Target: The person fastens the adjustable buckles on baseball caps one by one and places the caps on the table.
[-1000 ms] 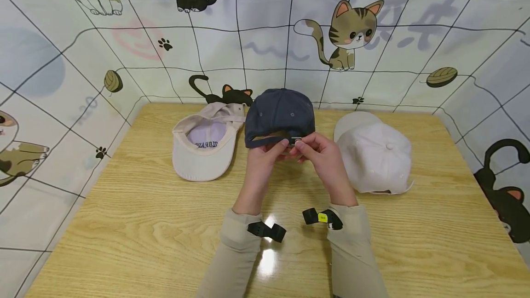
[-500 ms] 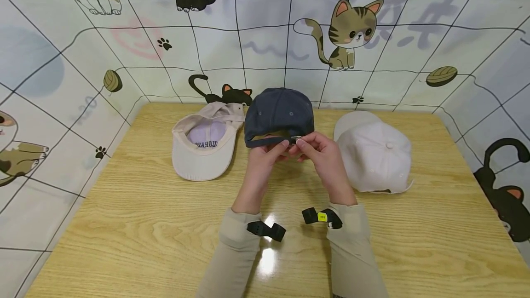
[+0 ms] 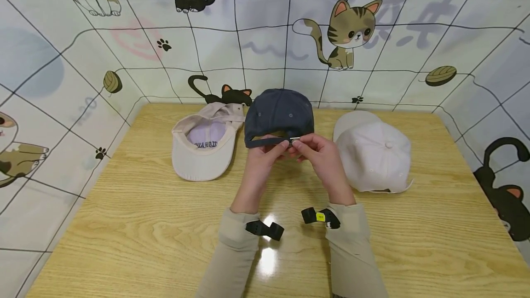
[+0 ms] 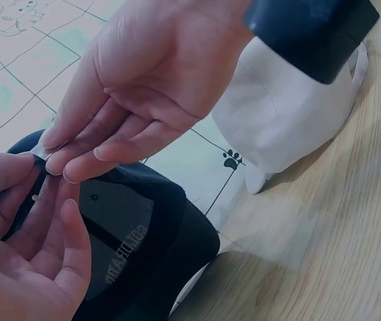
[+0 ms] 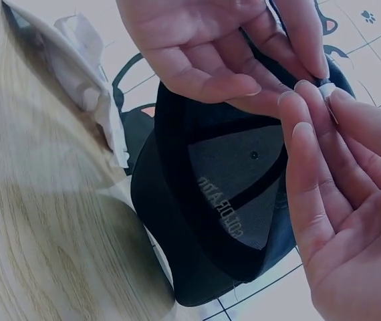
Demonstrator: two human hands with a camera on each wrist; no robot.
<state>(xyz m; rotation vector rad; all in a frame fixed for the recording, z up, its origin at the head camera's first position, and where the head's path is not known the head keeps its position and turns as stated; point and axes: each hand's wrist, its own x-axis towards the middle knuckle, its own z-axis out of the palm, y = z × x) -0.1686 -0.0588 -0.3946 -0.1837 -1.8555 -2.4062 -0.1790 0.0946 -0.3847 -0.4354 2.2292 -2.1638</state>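
Observation:
A navy baseball cap is held with its back toward me, crown up, at the far middle of the table. My left hand pinches its back strap between thumb and fingers. Close beside it, my right hand pinches the strap's small metal buckle. The fingertips of both hands meet around the buckle, hiding part of it. In the right wrist view, the inside of the cap shows pale lettering, with the dark bill at the lower left.
To the left, a cream cap with a lilac inside lies upturned on the wooden table. A white cap lies on the right, crown up. Behind the table hangs a cat-patterned backdrop.
Both hands stay at the cap's back strap. The right fingertips shift slightly at the buckle, and more of its bright metal edge shows now. The other caps have not moved.

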